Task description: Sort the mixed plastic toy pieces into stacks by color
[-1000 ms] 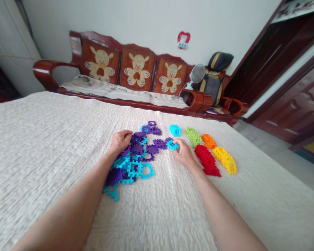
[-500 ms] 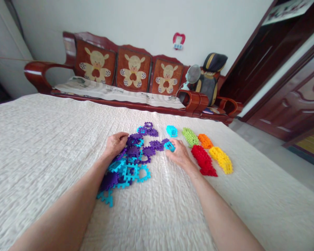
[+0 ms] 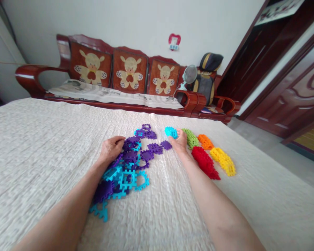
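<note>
My right hand (image 3: pixel 179 141) is at a small stack of light blue interlocking tiles (image 3: pixel 169 131), its fingers closed on a light blue tile (image 3: pixel 174 134) at the stack's near side. Just below that hand lies a flat purple tile (image 3: pixel 166 145). At the left edge of a loose heap of purple tiles (image 3: pixel 131 156) and light blue tiles (image 3: pixel 127 179), my left hand (image 3: pixel 112 149) rests with its fingers curled inward. What those fingers hold, if anything, is hidden. Some tiles in the heap are solid, others have cut-out middles, and all have notched edges.
Right of my right hand lie sorted piles of green tiles (image 3: pixel 191 138), orange tiles (image 3: pixel 205 141), red tiles (image 3: pixel 204 162) and yellow tiles (image 3: pixel 223 161). A quilted cover (image 3: pixel 151 216) spreads beneath everything. Behind it stand a wooden sofa (image 3: pixel 31 78) and a small fan (image 3: pixel 190 74).
My right hand has carried a light blue tile away from me to the light blue stack, uncovering the purple tile. My left hand stays beside the heap. The view has shifted slightly.
</note>
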`<state>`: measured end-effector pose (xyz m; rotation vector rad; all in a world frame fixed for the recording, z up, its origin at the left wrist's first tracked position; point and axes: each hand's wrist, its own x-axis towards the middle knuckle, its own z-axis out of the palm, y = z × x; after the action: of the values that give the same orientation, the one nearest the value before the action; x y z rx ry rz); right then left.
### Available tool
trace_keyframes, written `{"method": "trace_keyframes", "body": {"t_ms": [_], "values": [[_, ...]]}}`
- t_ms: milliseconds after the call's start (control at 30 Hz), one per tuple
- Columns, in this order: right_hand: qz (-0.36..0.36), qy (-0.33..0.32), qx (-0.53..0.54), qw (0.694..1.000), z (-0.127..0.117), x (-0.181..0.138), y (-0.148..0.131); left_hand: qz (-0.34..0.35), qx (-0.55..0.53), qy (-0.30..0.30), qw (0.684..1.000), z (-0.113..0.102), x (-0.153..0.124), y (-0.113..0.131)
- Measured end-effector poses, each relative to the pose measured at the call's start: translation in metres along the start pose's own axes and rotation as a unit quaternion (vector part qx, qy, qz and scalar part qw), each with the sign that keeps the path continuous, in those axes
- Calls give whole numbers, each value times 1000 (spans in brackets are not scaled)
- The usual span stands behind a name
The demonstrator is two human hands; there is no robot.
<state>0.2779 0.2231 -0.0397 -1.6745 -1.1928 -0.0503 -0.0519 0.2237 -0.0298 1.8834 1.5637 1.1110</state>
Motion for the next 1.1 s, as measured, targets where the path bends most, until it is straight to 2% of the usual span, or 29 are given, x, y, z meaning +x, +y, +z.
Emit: {"method": "trace_keyframes", "body": {"t_ms": [300,500,700,800,900,1000,1100], "values": [[-9,-11,-34,999,1,0,0,-10,8,-4,1000,-3,-1,5],[-17,-16,-53,998,2,0,3,3,9,-2,1000,0,0,0],[-16,20,-23,999,-2,-4,3,-4,7,1,1000,0,0,1],[-23,-40,-12,999,-10,-15,-3,-12,3,-5,1000,-1,0,3],[-73,-110,-72,989,-17,-32,-15,-9,-2,-1,1000,-1,0,4],[-121,-137,-155,971,-18,-46,-29,-6,1,2,1000,-1,0,4],[-134,-158,-180,962,-13,-53,-41,-1,0,4,1000,0,1,2]]}}
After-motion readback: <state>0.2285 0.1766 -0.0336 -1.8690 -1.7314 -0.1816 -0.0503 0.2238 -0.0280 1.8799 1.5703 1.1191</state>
